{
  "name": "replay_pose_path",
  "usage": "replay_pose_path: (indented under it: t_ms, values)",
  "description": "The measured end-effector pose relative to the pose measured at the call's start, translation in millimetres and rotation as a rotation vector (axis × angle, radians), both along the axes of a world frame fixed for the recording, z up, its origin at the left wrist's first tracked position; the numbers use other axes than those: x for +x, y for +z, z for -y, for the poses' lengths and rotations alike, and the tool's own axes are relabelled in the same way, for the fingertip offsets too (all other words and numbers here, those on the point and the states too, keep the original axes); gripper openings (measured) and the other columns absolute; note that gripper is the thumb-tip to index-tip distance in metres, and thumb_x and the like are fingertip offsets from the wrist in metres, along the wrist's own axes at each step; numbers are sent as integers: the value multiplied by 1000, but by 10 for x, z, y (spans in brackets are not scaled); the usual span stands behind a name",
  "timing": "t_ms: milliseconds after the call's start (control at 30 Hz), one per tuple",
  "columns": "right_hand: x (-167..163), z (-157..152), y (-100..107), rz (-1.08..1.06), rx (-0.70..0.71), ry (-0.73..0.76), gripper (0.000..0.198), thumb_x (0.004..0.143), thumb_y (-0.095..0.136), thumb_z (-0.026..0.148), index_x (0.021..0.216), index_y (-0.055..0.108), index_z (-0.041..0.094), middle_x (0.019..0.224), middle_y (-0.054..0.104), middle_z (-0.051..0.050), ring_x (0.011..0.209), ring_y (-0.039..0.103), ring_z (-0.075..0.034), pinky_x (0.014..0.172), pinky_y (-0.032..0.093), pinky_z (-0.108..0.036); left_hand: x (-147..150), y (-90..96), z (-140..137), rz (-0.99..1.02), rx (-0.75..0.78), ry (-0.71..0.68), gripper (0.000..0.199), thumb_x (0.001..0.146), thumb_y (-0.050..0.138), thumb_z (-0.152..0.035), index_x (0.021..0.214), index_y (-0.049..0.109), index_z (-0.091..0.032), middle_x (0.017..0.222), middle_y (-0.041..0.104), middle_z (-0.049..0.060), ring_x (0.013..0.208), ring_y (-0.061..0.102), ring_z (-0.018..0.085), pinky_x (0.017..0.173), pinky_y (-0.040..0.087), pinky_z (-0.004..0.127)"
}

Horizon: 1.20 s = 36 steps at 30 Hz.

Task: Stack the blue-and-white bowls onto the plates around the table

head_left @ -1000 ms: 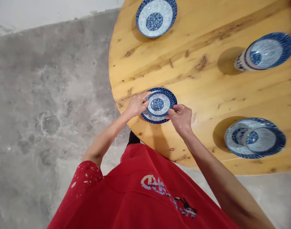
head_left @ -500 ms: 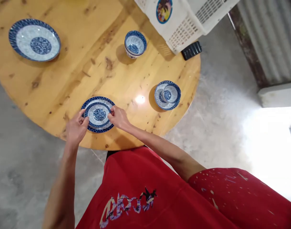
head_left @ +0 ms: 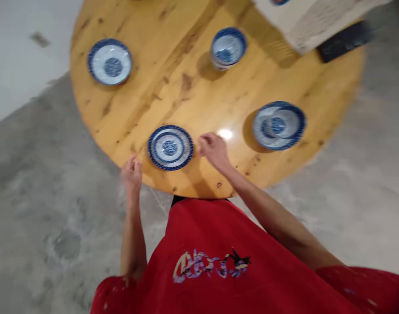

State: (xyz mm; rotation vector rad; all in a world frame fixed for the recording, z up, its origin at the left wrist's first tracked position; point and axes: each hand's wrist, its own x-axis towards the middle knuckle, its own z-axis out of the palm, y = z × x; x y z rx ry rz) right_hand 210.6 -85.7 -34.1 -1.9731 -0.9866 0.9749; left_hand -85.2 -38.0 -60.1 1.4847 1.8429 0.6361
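Observation:
A small blue-and-white plate [head_left: 170, 148] rests on a larger blue-rimmed plate [head_left: 189, 152] near the table's front edge. My left hand [head_left: 132, 171] is off to the left of this stack, at the edge of the table, slightly blurred. Its fingers are curled in and nothing shows in them. To the right of the plates, apart from them, my right hand [head_left: 214, 150] hovers over the wood. The fingers there are bent together with nothing visible between them.
On the round wooden table [head_left: 173, 100] stand a wide blue-and-white dish [head_left: 110, 62] at left, stacked bowls [head_left: 228, 47] farther back, and a dish [head_left: 289, 131] with a smaller bowl in it at right. A white basket [head_left: 312, 26] and a black object [head_left: 343, 41] sit at the back right.
Both hands have let go of the small plate and drawn apart, left hand leftward, right hand rightward. The camera view has shifted, so the table appears farther right.

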Motion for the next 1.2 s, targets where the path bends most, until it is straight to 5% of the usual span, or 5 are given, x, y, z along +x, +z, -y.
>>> replay_pose_path:
  t_ms: [100, 367, 667, 833, 1200]
  values:
    - [212, 188, -139, -42, 26, -189, 15, 85, 57, 33, 88, 65, 21, 70, 66, -4, 58, 67, -22, 59, 58, -38, -74, -95, 181, 112, -73, 74, 28, 89, 54, -34, 106, 71, -19, 79, 71, 3, 62, 62, 14, 59, 51, 24]
    - [160, 519, -185, -126, -60, -268, 8, 79, 65, 29, 85, 65, 24, 64, 61, -3, 57, 65, -23, 57, 57, -41, -1, -223, 303, 347, -177, 127, 21, 93, 56, -31, 92, 72, -17, 73, 70, 2, 56, 60, 13, 60, 48, 25]
    - [-31, 397, -228, -165, -56, -229, 15, 76, 62, 29, 86, 66, 18, 66, 63, -1, 53, 63, -17, 50, 54, -30, 181, -188, 246, 443, -293, -129, 28, 92, 59, -41, 80, 67, -17, 71, 71, 4, 60, 67, 14, 57, 48, 22]
    - [-35, 409, -264, -163, -69, -214, 21, 76, 61, 33, 87, 67, 17, 63, 64, -2, 55, 64, -19, 52, 55, -30, 352, -253, 230, 488, -341, -31, 29, 89, 62, -36, 67, 52, -19, 58, 61, -1, 59, 69, 16, 54, 50, 23]
    - [-30, 440, -292, -179, -104, -207, 26, 73, 60, 38, 87, 67, 16, 61, 64, -2, 55, 65, -20, 53, 55, -31, 422, -261, 193, 499, -329, 60, 22, 86, 58, -30, 67, 55, -19, 56, 62, -2, 56, 67, 17, 55, 54, 26]
